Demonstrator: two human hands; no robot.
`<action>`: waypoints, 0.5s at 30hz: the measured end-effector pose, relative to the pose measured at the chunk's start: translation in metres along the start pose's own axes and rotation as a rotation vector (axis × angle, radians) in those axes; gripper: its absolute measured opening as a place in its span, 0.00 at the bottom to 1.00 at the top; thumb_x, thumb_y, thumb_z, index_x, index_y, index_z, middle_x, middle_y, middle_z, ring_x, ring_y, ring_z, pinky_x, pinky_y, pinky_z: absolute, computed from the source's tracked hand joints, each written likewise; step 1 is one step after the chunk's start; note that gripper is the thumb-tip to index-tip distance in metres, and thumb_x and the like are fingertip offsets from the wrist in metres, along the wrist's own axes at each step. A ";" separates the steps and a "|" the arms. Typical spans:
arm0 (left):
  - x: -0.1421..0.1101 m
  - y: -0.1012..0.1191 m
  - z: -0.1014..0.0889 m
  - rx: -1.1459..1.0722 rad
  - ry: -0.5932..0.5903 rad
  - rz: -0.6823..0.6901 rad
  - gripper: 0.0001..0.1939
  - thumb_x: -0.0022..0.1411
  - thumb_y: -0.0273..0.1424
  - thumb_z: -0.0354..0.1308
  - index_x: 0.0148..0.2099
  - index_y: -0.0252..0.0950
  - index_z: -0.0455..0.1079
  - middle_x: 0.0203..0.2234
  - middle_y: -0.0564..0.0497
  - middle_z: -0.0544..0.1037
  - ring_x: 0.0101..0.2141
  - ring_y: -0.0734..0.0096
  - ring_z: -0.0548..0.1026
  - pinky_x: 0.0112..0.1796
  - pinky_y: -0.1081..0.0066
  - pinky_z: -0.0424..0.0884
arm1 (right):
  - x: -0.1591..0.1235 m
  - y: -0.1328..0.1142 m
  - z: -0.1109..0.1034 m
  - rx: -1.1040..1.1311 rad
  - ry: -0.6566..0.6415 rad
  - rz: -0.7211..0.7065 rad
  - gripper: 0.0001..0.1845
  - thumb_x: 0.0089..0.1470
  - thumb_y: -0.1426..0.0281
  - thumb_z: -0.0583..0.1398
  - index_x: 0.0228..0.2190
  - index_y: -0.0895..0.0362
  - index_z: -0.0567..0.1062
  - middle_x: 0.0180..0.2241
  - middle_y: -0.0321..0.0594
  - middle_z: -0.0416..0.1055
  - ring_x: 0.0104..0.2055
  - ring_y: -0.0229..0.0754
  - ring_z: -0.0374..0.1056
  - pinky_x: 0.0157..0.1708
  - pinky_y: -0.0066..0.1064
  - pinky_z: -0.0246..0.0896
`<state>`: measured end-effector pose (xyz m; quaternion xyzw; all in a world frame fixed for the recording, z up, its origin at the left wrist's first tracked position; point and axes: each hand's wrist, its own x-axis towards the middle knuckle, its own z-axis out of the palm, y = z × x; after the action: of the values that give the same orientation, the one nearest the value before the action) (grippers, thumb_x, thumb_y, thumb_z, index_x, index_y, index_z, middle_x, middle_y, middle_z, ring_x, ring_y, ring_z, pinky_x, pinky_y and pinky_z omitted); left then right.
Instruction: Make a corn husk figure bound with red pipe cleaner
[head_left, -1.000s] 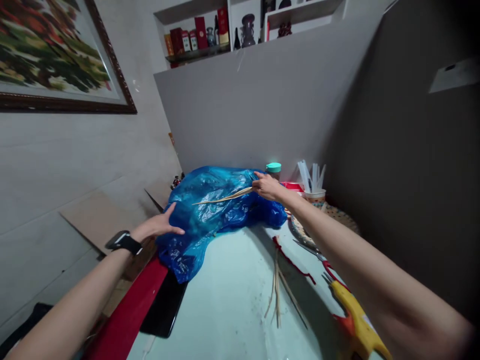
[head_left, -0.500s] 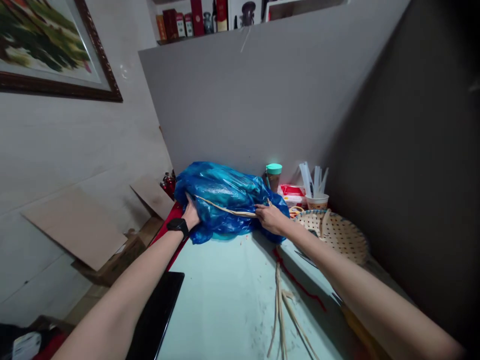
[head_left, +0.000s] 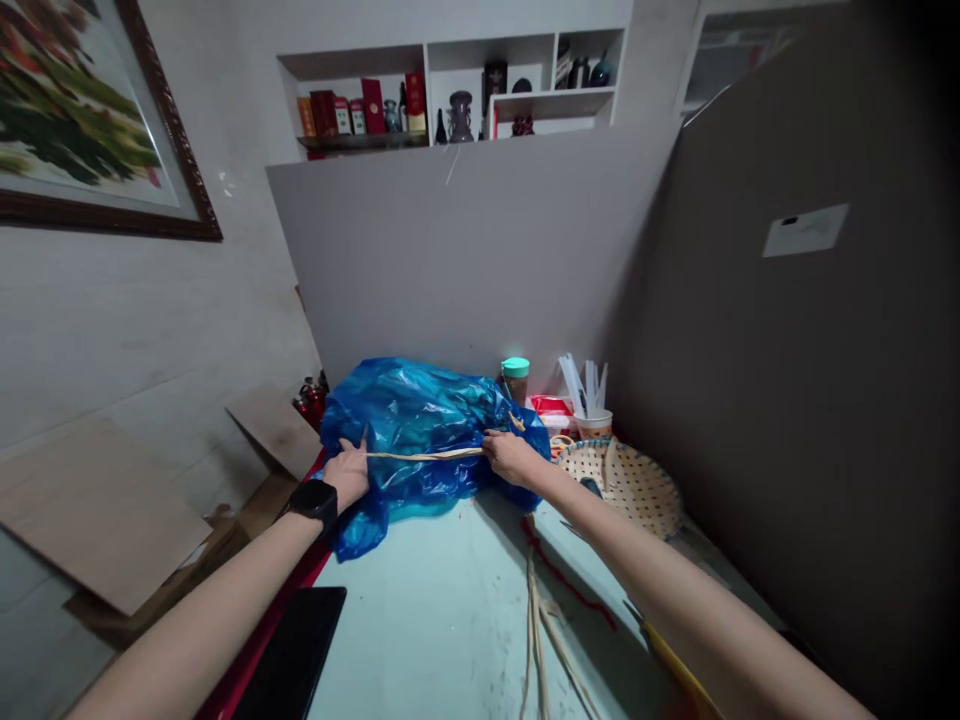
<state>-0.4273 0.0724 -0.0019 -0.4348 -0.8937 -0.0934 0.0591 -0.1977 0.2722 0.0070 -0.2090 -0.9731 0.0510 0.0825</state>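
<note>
A bulging blue plastic bag [head_left: 420, 420] lies at the back of a pale green table [head_left: 442, 610]. A thin tan bamboo strip [head_left: 424, 455] stretches level across the front of the bag. My left hand [head_left: 349, 472], with a black watch on the wrist, is closed on the strip's left end and rests against the bag. My right hand [head_left: 508, 457] pinches the strip's right end, also against the bag.
More bamboo strips [head_left: 536, 625] and a red cord [head_left: 570, 585] lie on the table nearer me. A woven basket tray [head_left: 626, 480], a cup of white sticks [head_left: 592, 415], a green-lidded jar [head_left: 515, 378] stand at back right. Grey boards wall the back and right. A black slab [head_left: 289, 660] lies at left.
My left hand moved from the bag's side to take the strip's left end. My right hand came down the bag's front, and the strip now lies level between both hands.
</note>
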 end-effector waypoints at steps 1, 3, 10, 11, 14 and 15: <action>-0.008 0.002 -0.003 0.049 -0.024 -0.006 0.37 0.47 0.22 0.57 0.62 0.26 0.61 0.52 0.20 0.69 0.41 0.38 0.78 0.41 0.51 0.71 | -0.004 0.000 -0.004 0.010 0.016 0.010 0.14 0.58 0.75 0.51 0.37 0.58 0.76 0.48 0.49 0.73 0.47 0.46 0.71 0.39 0.29 0.62; -0.022 0.007 -0.009 0.142 -0.060 -0.016 0.38 0.47 0.21 0.56 0.63 0.24 0.60 0.50 0.21 0.70 0.42 0.38 0.77 0.42 0.50 0.70 | -0.012 0.001 -0.014 0.032 0.053 0.032 0.14 0.59 0.75 0.50 0.36 0.58 0.76 0.46 0.47 0.74 0.46 0.45 0.72 0.38 0.29 0.61; -0.063 0.049 -0.059 0.241 -0.053 0.047 0.14 0.55 0.22 0.52 0.41 0.24 0.75 0.39 0.27 0.77 0.42 0.41 0.77 0.41 0.52 0.70 | -0.057 -0.009 -0.057 0.119 0.207 0.151 0.17 0.60 0.71 0.49 0.34 0.58 0.77 0.40 0.45 0.77 0.43 0.45 0.72 0.38 0.29 0.59; -0.070 0.059 -0.069 0.220 -0.031 0.071 0.14 0.58 0.24 0.49 0.39 0.26 0.75 0.38 0.29 0.77 0.42 0.42 0.77 0.41 0.52 0.70 | -0.066 -0.013 -0.062 0.194 0.214 0.155 0.17 0.60 0.70 0.49 0.33 0.58 0.78 0.36 0.44 0.78 0.40 0.44 0.72 0.36 0.28 0.59; -0.088 0.099 -0.086 -0.094 0.054 0.217 0.19 0.65 0.40 0.48 0.49 0.35 0.73 0.44 0.39 0.78 0.45 0.52 0.76 0.41 0.61 0.71 | -0.093 -0.031 -0.065 0.569 0.186 0.112 0.18 0.58 0.68 0.50 0.28 0.59 0.79 0.29 0.42 0.78 0.34 0.42 0.73 0.34 0.27 0.60; -0.094 0.114 -0.088 -0.333 0.020 0.288 0.23 0.64 0.43 0.49 0.54 0.37 0.70 0.46 0.42 0.77 0.43 0.57 0.77 0.39 0.66 0.72 | -0.101 -0.038 -0.062 0.685 0.169 0.092 0.18 0.57 0.68 0.51 0.27 0.60 0.79 0.28 0.41 0.78 0.33 0.41 0.73 0.33 0.26 0.60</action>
<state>-0.2780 0.0501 0.0798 -0.5608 -0.7939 -0.2348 0.0080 -0.1106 0.2001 0.0589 -0.2165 -0.8789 0.3604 0.2254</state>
